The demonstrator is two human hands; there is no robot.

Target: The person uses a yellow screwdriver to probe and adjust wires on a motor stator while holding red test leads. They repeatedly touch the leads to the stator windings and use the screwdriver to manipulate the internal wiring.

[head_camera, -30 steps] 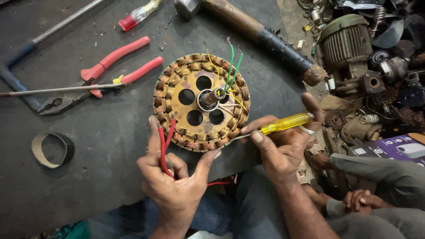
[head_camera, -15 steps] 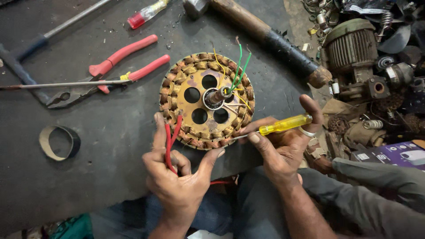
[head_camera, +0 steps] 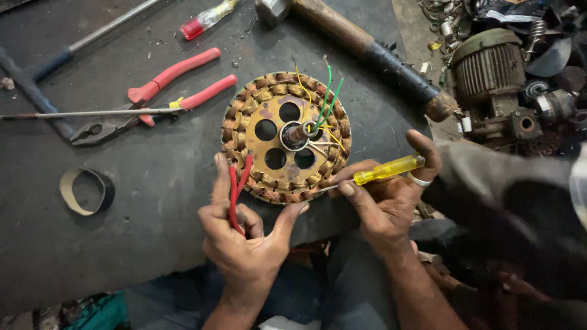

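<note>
Round copper-wound motor stator [head_camera: 284, 137] flat near dark bench's [head_camera: 122, 244] front edge, bare surface leftward. Left hand [head_camera: 244, 238] pinching red wires [head_camera: 235, 189]; right hand [head_camera: 385, 205] closed around yellow-handled screwdriver [head_camera: 385, 170], tip at windings. Gold-coloured plate, five holes.

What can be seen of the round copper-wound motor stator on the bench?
The round copper-wound motor stator lies flat on the dark worn bench. Brownish coils ring a yellow plate with four round holes and a central metal shaft. Green and yellow wires rise from near the middle. The left hand holds red wires at its near edge; the right hand sets a yellow-handled screwdriver against the rim.
</note>
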